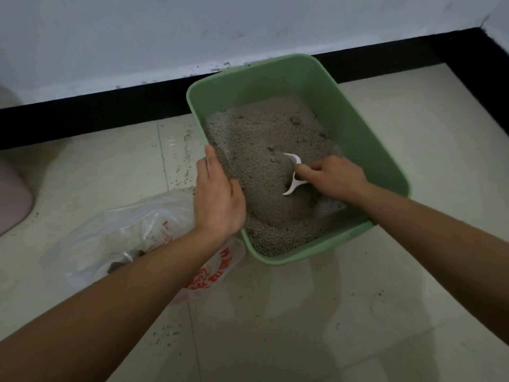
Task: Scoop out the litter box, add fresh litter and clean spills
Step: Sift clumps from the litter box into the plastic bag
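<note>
As only the head view is given, everything is told from it. One green litter box (358,128) is seen on the tiled floor (385,312), set slantwise near the black baseboard (82,114) under the white wall (137,37). It is filled with grey litter (261,128), which is heaped higher at the near side. At least two darker lumps (296,119) can be made out in it, one toward the far side and one near the middle.

Two hands are counted, well apart from each other. The left hand (217,194) is laid on the left rim of the box, with its fingers stretched along the rim and the thumb on the inner side, against the litter. The right hand (336,177) is inside the box, over the near right part, and its fingers are curled round the handle of one white scoop (293,175). The scoop's head is pushed into the litter, so that only its curved white edge is seen; how much it carries cannot be told.

One clear plastic bag (124,230) with red print is lying on the floor just beside the near left corner of the box, partly covered by the left forearm. Some dark pieces are seen inside it. Spilled grains (184,161) are scattered on the floor left of the box, and a few more nearer to the camera. One pinkish object (11,194) is cut by the left edge; what it is cannot be told.
</note>
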Demonstrator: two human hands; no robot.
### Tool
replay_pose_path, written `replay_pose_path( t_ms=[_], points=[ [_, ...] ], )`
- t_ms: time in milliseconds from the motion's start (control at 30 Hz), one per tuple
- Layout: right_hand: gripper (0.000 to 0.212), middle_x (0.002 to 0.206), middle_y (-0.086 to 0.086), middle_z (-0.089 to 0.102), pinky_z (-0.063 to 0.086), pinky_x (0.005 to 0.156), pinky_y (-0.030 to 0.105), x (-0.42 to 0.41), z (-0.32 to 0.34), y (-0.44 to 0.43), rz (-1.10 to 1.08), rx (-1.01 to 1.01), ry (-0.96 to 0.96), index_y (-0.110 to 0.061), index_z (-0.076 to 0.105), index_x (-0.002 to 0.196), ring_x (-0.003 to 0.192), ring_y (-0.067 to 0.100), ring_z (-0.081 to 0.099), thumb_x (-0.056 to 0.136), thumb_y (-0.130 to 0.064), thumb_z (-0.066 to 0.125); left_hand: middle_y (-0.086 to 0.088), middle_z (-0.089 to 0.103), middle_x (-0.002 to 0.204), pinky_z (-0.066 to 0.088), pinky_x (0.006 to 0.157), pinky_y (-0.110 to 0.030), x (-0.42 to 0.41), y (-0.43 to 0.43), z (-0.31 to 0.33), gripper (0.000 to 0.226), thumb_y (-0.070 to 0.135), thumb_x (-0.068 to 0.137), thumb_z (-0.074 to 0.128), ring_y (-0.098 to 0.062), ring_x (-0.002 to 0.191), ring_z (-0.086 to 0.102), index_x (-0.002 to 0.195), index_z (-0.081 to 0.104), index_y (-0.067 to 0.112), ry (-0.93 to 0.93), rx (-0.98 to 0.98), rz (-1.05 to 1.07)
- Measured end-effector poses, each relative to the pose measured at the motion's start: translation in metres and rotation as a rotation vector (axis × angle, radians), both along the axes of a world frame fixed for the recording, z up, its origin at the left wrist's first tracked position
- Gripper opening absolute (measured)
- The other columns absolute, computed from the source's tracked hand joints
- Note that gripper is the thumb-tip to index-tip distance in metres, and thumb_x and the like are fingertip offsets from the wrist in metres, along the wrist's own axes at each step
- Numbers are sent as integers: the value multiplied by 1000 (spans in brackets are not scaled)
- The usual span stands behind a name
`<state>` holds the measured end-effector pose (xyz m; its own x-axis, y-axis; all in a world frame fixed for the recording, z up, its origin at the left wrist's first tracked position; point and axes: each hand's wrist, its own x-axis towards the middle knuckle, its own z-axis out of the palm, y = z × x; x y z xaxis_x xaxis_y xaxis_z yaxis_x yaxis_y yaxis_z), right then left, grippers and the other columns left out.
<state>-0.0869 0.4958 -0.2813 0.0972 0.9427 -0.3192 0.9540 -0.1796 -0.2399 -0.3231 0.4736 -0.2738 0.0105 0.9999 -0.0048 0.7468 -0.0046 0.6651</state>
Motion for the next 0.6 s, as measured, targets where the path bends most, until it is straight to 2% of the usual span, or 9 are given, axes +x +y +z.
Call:
replay_pose_path(
  t_ms=[100, 167, 267, 333, 433, 500, 600],
  points=[
    [74, 64, -1, 60, 44, 59, 28, 5, 8, -4, -90, 3, 67, -28, 76, 97, 65, 16, 58, 74, -81, 30, -8, 32, 138, 38, 84, -29, -1, 0, 0, 68, 15, 99, 39, -18, 105, 41, 155, 1, 7, 14, -7, -5],
    [76, 59, 4, 56, 43, 59, 30, 12, 16, -9, -143, 34, 116, -22, 76, 94, 60, 20, 57, 75, -81, 32, -9, 32, 138, 37, 80, -28, -1, 0, 0, 68, 16, 99, 39, -13, 99, 37, 155, 0, 7, 23, -12, -7],
    [49, 68, 12, 67, 51, 67, 34, 14, 28, -21, -217, 67, 234, -36, 75, 74, 64, 26, 61, 87, -68, 42, -9, 32, 139, 37, 77, -29, -2, -1, 0, 68, 18, 100, 38, -12, 96, 37, 155, 0, 7, 37, -14, -5],
    [44, 73, 12, 70, 54, 72, 37, 14, 33, -28, -243, 93, 290, -39, 73, 73, 67, 26, 64, 88, -67, 43, -10, 32, 140, 38, 75, -30, -2, -2, 1, 68, 19, 100, 38, -13, 94, 38, 155, 0, 7, 53, -13, -7],
    [51, 69, 10, 69, 51, 63, 35, 15, 40, -33, -289, 165, 343, -34, 77, 83, 57, 20, 58, 80, -72, 43, -10, 31, 143, 39, 78, -31, -3, -2, 4, 67, 21, 101, 37, -20, 102, 44, 155, 0, 7, 72, -25, -6],
    [67, 68, 11, 69, 47, 58, 33, 14, 42, -37, -326, 217, 393, -23, 76, 89, 51, 18, 54, 70, -77, 41, -10, 30, 145, 39, 81, -32, -3, -2, 5, 67, 22, 101, 36, -24, 112, 45, 155, -1, 7, 87, -38, -5],
    [71, 68, 11, 68, 54, 61, 39, 8, 41, -48, -300, 187, 320, -18, 75, 89, 56, 23, 62, 70, -78, 42, -12, 31, 145, 41, 84, -34, -3, -4, 9, 67, 21, 101, 36, -25, 116, 45, 155, -1, 7, 106, -50, -9]
  ],
)
